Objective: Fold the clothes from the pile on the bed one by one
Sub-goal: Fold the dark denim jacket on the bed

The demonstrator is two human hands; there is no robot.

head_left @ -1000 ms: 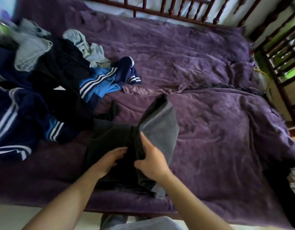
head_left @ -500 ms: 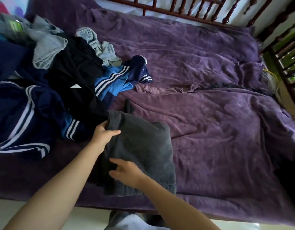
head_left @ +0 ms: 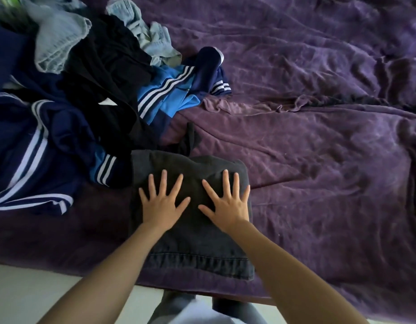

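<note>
Grey denim (head_left: 197, 244) under left hand (head_left: 163, 203) and right hand (head_left: 227, 205).

Pile (head_left: 101, 73) cut off at L edge; top-L corner blurred.

The left forearm (head_left: 104, 277) and the right forearm (head_left: 296, 272) are bare as far as the near edge of the view, with no sleeve showing. The left hand (head_left: 163, 204) and the right hand (head_left: 227, 204) are bare as well. Between the arms, at the near edge, are grey trousers (head_left: 176, 302) and a blurred, pale whitish top (head_left: 195, 318).
</note>
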